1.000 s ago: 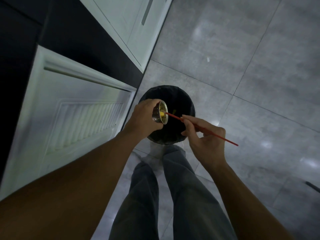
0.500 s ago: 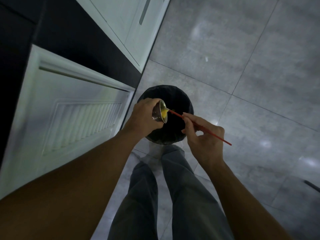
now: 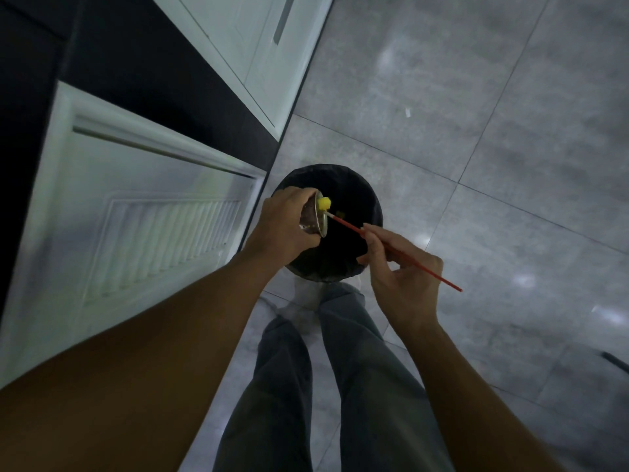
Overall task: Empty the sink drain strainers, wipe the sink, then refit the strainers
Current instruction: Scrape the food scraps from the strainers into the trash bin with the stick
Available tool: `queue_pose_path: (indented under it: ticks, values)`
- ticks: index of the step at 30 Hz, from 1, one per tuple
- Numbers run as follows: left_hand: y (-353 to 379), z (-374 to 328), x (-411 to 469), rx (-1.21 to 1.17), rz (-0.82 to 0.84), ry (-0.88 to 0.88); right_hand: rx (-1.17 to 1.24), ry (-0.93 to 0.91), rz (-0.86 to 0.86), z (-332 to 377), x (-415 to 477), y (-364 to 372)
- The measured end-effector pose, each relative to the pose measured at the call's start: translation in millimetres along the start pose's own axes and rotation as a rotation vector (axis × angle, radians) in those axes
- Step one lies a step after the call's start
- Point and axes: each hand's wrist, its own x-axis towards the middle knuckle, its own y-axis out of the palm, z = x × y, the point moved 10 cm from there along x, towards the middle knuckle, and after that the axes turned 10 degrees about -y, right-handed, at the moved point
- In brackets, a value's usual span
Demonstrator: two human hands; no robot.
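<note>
My left hand (image 3: 280, 221) grips a metal sink strainer (image 3: 315, 218), tipped on its side with its mouth toward the right, above a black-lined bin (image 3: 343, 253). A yellow lump of food waste (image 3: 323, 203) sticks out at the strainer's rim. My right hand (image 3: 403, 270) pinches a thin red stick (image 3: 394, 252), whose pale tip touches the strainer's mouth just below the yellow lump. A small yellow bit shows inside the bin.
An open white cabinet door (image 3: 136, 233) stands at the left, close to my left arm. White cabinet fronts (image 3: 245, 46) run along the upper left. Grey floor tiles (image 3: 476, 131) spread to the right. My legs in grey trousers (image 3: 340, 386) stand just before the bin.
The stick has levered the yellow waste from inside the strainer out to its rim. Both hands stay above the bin.
</note>
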Motion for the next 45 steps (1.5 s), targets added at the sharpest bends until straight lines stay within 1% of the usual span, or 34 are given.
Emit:
queue_pose_path:
  ticks: [3, 6, 9, 13, 18, 22, 24, 27, 29, 33, 36, 39, 42, 45]
  values:
    - [0, 1, 2, -0.001, -0.006, -0.005, -0.001, -0.015, -0.003, 0, -3, -2]
    - [2, 0, 2, 0.007, -0.011, -0.005, 0.029, -0.021, 0.066, 1, -2, 10]
    - [4, 0, 2, 0.012, -0.011, -0.007, 0.055, 0.018, 0.1, -2, 1, 20]
    - [5, 0, 4, 0.029, -0.008, -0.004, 0.053, 0.034, 0.085, -7, 2, 17]
    - [4, 3, 3, 0.04, -0.022, 0.0, 0.004, 0.018, 0.006, -9, 1, -2]
    - [5, 2, 2, 0.057, -0.032, 0.002, 0.037, -0.027, 0.09, -2, -1, 10]
    - [6, 0, 2, 0.062, -0.032, -0.002, 0.037, -0.008, 0.119, -3, -2, 17]
    - [4, -2, -1, 0.049, -0.034, 0.005, 0.032, 0.038, 0.068, -6, 0, 11]
    - [2, 0, -5, 0.007, -0.03, -0.008, 0.032, 0.028, 0.02, -2, 3, -3]
    - [-1, 3, -18, -0.066, -0.014, -0.066, 0.024, -0.039, -0.005, 13, 13, -28]
    - [-8, -3, -36, -0.111, -0.01, -0.073, 0.012, -0.018, -0.016, 21, 19, -39]
    - [-21, -9, -61, -0.146, 0.001, -0.074, 0.003, -0.035, -0.003, 42, 22, -44]
    - [-51, -14, -91, -0.205, -0.051, -0.063, 0.008, -0.026, 0.007, 74, 21, -46]
    - [-96, -22, -117, -0.242, -0.157, -0.012, 0.015, -0.072, 0.02, 124, 22, -48]
